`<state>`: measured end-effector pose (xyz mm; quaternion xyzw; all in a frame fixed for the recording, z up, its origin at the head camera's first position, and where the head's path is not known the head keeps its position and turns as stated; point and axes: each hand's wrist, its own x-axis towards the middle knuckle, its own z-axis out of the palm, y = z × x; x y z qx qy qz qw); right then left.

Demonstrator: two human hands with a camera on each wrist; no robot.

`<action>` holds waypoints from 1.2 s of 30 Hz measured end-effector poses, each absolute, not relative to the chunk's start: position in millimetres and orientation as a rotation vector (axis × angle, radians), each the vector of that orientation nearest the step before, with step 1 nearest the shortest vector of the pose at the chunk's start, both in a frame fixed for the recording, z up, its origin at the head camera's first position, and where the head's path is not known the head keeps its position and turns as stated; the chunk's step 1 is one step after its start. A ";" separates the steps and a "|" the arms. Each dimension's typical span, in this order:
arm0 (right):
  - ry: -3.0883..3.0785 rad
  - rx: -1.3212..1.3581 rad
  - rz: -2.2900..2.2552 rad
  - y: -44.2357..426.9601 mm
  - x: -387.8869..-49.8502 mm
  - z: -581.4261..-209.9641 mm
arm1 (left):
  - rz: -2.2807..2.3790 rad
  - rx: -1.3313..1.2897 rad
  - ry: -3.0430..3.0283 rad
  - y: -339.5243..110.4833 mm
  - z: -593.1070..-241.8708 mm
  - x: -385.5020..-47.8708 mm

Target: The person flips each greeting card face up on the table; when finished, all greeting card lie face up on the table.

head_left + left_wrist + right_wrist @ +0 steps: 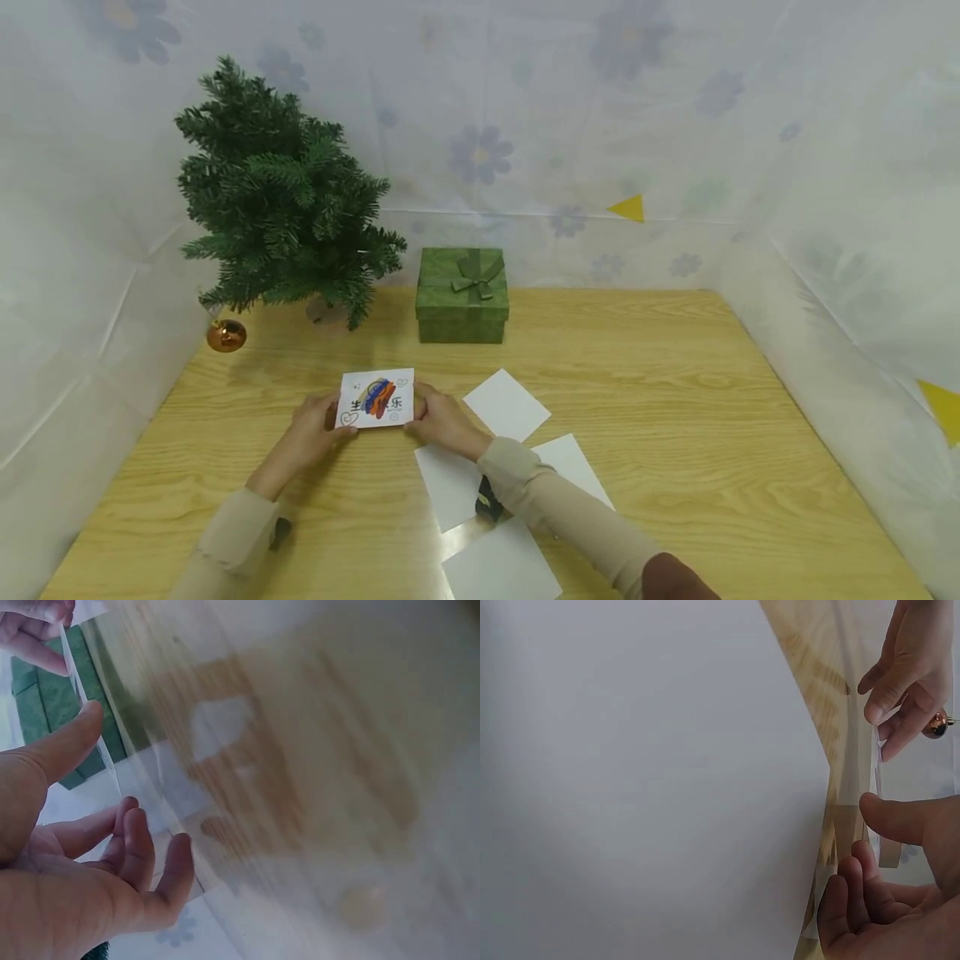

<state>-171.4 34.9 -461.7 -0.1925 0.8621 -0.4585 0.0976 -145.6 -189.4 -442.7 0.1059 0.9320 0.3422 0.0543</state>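
Wooden table [675, 375]; left fingers [136, 844], right fingers [853, 889] pinch card [375, 399]; print [378, 395] head-view only.

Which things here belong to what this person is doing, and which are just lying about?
In the job:
decorated card
left hand and right hand, holding it

Seemingly just about:
green gift box
Christmas tree
copper bauble
white sheets, though possibly related
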 end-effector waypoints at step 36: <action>2.691 -0.607 -1.021 40.3 -172.5 -462.5 | 0.770 0.164 2.762 -183.6 -430.0 -144.8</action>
